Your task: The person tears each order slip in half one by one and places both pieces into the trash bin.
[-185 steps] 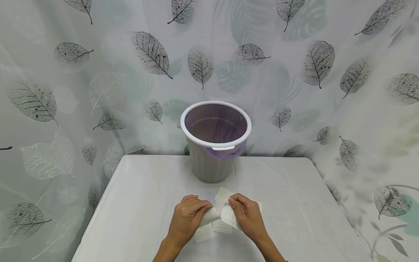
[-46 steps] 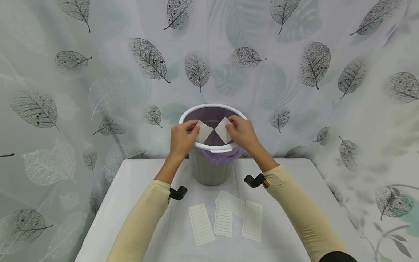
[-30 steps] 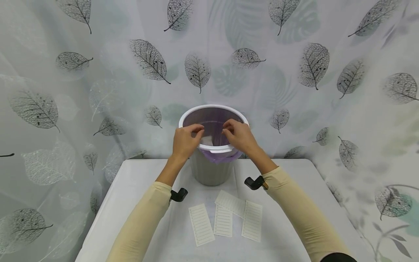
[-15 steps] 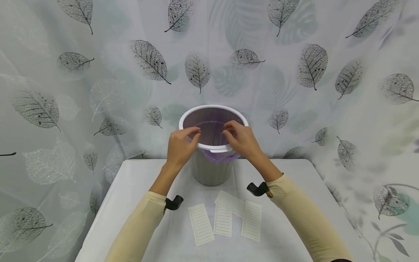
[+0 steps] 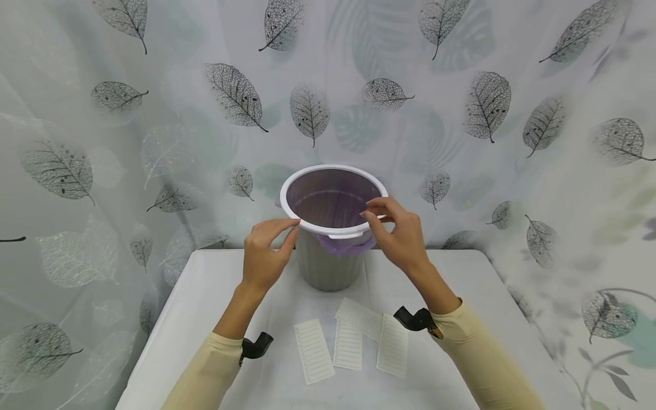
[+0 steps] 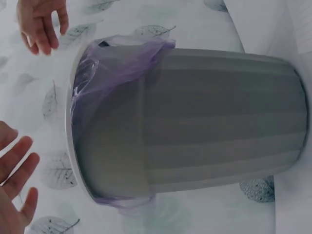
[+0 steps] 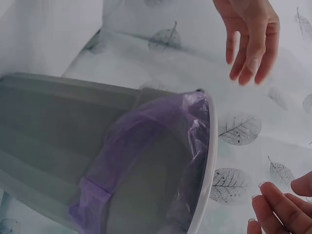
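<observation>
A grey waste bin [image 5: 330,265] with a white rim and a purple liner bag [image 5: 344,245] stands at the middle back of the table. My left hand [image 5: 266,253] hovers in front of the rim's left side, fingers loosely bent and holding nothing. On the other side, my right hand [image 5: 397,233] is near the rim's front right, also holding nothing. Both wrist views show the hands above the bin's mouth with spread fingers. Nearer to me lie several lined paper slips: one on the left [image 5: 314,351], a middle slip [image 5: 348,344], an angled slip [image 5: 359,318] and one on the right [image 5: 392,345].
The white-covered table [image 5: 220,296] carries the bin and slips. Behind it hangs a leaf-patterned curtain [image 5: 359,136], close to the bin's back. Black wrist cameras [image 5: 414,319] stick out from both forearms.
Earlier both hands tore a slip above the table, then held pieces over the bin. The pieces dropped into it. Since then my hands have drawn back and apart, toward me.
</observation>
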`<state>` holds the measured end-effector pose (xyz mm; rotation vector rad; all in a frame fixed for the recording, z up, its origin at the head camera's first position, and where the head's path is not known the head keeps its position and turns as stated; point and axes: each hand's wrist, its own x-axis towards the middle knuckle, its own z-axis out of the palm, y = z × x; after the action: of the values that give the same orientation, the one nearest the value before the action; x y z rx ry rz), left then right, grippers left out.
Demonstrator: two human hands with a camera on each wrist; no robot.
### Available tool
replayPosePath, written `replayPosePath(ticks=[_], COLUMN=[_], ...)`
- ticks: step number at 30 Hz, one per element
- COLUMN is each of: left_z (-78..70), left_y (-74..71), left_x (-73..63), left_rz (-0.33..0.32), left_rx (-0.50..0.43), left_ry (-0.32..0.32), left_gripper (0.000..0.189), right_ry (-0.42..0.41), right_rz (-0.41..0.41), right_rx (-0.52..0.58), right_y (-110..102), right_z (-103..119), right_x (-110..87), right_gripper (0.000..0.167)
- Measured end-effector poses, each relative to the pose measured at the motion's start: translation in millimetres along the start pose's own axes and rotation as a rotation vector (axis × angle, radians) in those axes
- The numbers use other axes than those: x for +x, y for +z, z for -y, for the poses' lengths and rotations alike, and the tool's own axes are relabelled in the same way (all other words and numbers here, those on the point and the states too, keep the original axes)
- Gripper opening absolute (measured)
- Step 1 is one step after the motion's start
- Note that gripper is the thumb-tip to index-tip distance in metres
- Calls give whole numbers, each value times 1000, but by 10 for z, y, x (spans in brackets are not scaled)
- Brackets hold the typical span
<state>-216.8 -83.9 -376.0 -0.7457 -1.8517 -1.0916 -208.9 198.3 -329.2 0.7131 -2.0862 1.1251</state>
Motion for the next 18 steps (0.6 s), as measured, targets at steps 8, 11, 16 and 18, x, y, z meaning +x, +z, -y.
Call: replayPosePath(ticks=[8, 11, 16, 18], left_z=[34, 56, 81, 87], left_y=[-30, -62, -103, -104], left_x=[-276, -410, -619, -694], left_rz=[-35, -31, 10, 36], left_rx=[-46, -41, -26, -23], left_ry=[-26, -57, -138, -165], left_gripper=[19, 19, 18, 18], right_ry=[75, 101, 133, 153], right_rz=[-53, -65, -46, -35], right_rx=[74, 71, 91, 90], right_y=[-84, -78, -43, -24], right_z=[-17, 18, 189, 231], right_x=[-301, -387, -464, -502], right_gripper=[19, 19, 16, 15])
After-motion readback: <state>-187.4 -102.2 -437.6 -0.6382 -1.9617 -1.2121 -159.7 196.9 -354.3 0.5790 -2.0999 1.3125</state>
